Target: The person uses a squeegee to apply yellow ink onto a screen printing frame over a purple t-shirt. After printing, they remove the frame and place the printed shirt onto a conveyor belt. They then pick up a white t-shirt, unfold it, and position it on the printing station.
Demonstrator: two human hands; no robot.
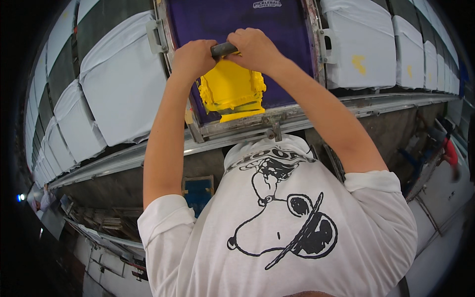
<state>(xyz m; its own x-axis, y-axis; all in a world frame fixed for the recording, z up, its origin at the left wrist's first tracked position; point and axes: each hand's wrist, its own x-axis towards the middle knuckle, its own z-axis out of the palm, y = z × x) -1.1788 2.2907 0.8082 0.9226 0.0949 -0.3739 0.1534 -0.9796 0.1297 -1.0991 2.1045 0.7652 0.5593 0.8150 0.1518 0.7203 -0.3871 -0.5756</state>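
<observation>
Head view, looking down. Both hands closed on one dark grey bar (224,49), one at each end. Left hand (194,58): fingers wrapped round the bar's left end, knuckles up. Right hand (255,49): gripping the right end, a little higher in view. Any blade below the bar: hidden, cannot tell.

Bar's position: over the purple screen (289,64), at the far side of a thick patch of yellow ink (232,84). Ink ridged along its sides, reaching toward the near edge of the screen, a dark streak across its near part.

Worn metal frame (237,123) around the screen; pale metal bracket (157,37) on its left side, a second bracket (327,45) on its right. Long metal rail (386,101) running crosswise, near side. White cloth-covered boards in rows to left (123,81) and right (363,37); yellow mark (359,64) on the nearest right one.
</observation>
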